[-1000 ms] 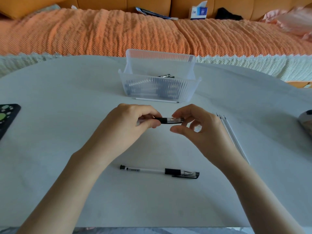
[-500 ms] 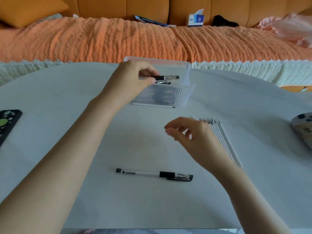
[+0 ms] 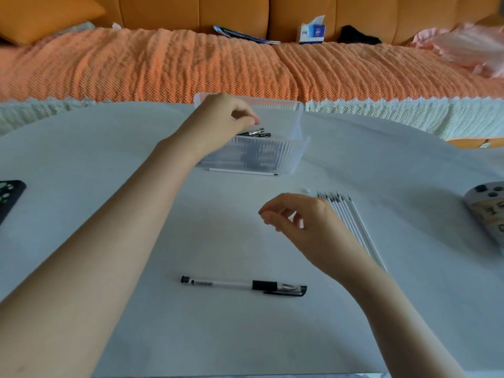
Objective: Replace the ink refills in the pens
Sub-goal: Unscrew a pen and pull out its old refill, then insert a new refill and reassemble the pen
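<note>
While our left hand hangs over the far clear bin of pens, we cannot tell if it grips one. Our right hand is relaxed, empty, beside the refills; a capped pen lies nearer.

One capped pen lies on the counter towards its near edge. One clear ribbed bin stands towards the far edge. Two pen ends show above its wall, and more pens lie blurred behind the ribs, too many to count. One loose refill lies along the bin's near side. A row of about seven refills lies towards the right edge, their tips too close for a sure count. One small white bit sits beside those tips. One game controller is at the right edge and one dark flat device at the left. The sofa carries one tissue box, one booklet and one cushion.
</note>
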The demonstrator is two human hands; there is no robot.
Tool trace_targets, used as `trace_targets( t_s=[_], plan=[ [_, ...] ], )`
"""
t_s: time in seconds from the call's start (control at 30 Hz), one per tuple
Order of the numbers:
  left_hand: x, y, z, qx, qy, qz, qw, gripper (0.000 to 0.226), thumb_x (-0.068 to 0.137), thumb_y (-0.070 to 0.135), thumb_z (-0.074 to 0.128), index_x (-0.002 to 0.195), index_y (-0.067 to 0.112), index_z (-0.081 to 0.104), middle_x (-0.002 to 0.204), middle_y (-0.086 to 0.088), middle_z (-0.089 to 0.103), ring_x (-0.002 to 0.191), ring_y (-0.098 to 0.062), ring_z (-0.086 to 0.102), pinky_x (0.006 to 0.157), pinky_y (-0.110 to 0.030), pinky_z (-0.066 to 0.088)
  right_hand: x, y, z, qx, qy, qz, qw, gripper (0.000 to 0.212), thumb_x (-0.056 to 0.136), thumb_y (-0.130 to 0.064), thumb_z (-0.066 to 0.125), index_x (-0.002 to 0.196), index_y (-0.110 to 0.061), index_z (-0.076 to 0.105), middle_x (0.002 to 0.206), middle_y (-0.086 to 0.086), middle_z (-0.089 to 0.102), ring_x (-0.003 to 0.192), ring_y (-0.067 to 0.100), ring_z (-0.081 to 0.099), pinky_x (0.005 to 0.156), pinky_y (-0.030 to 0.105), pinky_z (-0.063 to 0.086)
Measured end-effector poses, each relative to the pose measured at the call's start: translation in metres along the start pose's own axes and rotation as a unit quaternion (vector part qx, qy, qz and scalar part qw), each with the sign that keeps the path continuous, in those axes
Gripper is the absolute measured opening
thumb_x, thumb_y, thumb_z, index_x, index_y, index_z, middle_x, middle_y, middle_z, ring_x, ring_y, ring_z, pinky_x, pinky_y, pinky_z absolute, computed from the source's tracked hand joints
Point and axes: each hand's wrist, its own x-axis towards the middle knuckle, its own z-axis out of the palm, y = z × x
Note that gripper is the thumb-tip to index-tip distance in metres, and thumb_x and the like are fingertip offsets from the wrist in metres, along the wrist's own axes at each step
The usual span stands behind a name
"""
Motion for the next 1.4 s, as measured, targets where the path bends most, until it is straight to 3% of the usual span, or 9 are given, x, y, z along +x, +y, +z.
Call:
trace_targets(
  t_s=[0.13,0.23,0.33,0.5,0.7,0.87,1.0,1.2,1.4],
  plan=[
    [-0.047,0.016,0.0,-0.046,0.03,0.039,0.998,0.014,0.09,0.021,0.058,0.094,0.024,0.071,0.094,0.013,0.068,0.088,-0.001,0.058,0.081,-0.014,0.041,0.001,0.003,-0.002,-0.009,-0.01,0.016,1.0,0.01,0.088,-0.025,0.06,0.089,-0.024,0.069,0.068,-0.022,0.058,0.068,-0.004,0.054,0.062,0.009,0.039],
    [-0.096,0.023,0.007,-0.071,-0.084,0.023,0.994,0.008,0.083,0.034,0.064,0.085,0.028,0.07,0.087,0.015,0.069,0.081,0.002,0.059,0.075,-0.012,0.043,0.002,0.005,-0.001,-0.011,-0.01,0.024,1.0,0.009,0.088,-0.026,0.059,0.088,-0.026,0.068,0.068,-0.02,0.059,0.068,0.001,0.056,0.061,0.013,0.039],
    [-0.135,0.021,0.013,-0.045,-0.201,-0.023,0.978,0.03,0.062,0.056,0.072,0.079,0.033,0.067,0.086,0.02,0.062,0.084,0.003,0.055,0.076,-0.017,0.044,0.001,0.005,-0.002,-0.011,-0.01,0.025,1.0,0.01,0.089,-0.022,0.059,0.089,-0.024,0.069,0.071,-0.017,0.063,0.069,0.003,0.058,0.062,0.014,0.04],
    [-0.156,0.014,0.022,0.0,-0.248,-0.017,0.969,0.045,0.051,0.06,0.079,0.087,0.04,0.06,0.097,0.031,0.05,0.092,0.006,0.049,0.073,-0.008,0.037,0.001,0.007,-0.006,-0.02,-0.016,0.032,0.999,0.012,0.09,-0.019,0.058,0.093,-0.023,0.069,0.078,-0.013,0.068,0.071,0.002,0.059,0.064,0.011,0.041],
    [-0.156,0.004,0.034,-0.045,-0.187,-0.011,0.981,0.014,0.073,0.035,0.076,0.082,0.034,0.065,0.084,0.018,0.059,0.079,-0.003,0.058,0.07,-0.021,0.046,-0.001,0.007,-0.007,-0.01,-0.028,0.036,0.999,0.012,0.09,-0.021,0.057,0.091,-0.024,0.069,0.076,-0.014,0.068,0.071,0.003,0.06,0.064,0.012,0.042],
    [-0.15,-0.007,0.03,-0.067,-0.099,-0.014,0.993,0.009,0.079,0.027,0.072,0.082,0.032,0.065,0.084,0.014,0.057,0.075,-0.006,0.057,0.065,-0.014,0.041,-0.004,0.0,-0.011,0.035,-0.073,0.053,0.995,0.017,0.086,-0.038,0.057,0.088,-0.027,0.07,0.073,-0.017,0.066,0.07,-0.001,0.057,0.064,0.01,0.04],
    [-0.147,-0.009,0.027,-0.066,-0.055,-0.01,0.996,0.009,0.079,0.022,0.072,0.083,0.026,0.065,0.081,0.012,0.057,0.077,-0.008,0.058,0.065,-0.015,0.041,-0.005,-0.003,-0.01,0.039,-0.093,0.051,0.994,0.005,0.084,-0.03,0.066,0.086,-0.027,0.07,0.071,-0.012,0.067,0.068,0.003,0.059,0.061,0.013,0.042],
    [-0.14,0.007,0.039,-0.112,-0.09,-0.029,0.989,0.009,0.086,0.036,0.06,0.091,0.028,0.062,0.082,0.017,0.065,0.077,-0.002,0.061,0.076,-0.029,0.05,-0.003,-0.009,-0.012,0.086,-0.039,0.054,0.994,0.012,0.079,-0.01,0.071,0.083,-0.021,0.069,0.065,-0.007,0.066,0.059,0.002,0.058,0.06,0.009,0.042],
    [-0.136,0.012,0.04,-0.142,-0.072,-0.061,0.985,0.013,0.087,0.038,0.059,0.081,0.031,0.068,0.064,0.012,0.065,0.051,-0.009,0.048,0.053,-0.021,0.037,-0.004,-0.011,-0.011,0.095,-0.038,0.054,0.993,0.013,0.076,-0.008,0.072,0.08,-0.02,0.067,0.071,-0.004,0.069,0.065,0.009,0.063,0.064,0.019,0.049]
  ],
)
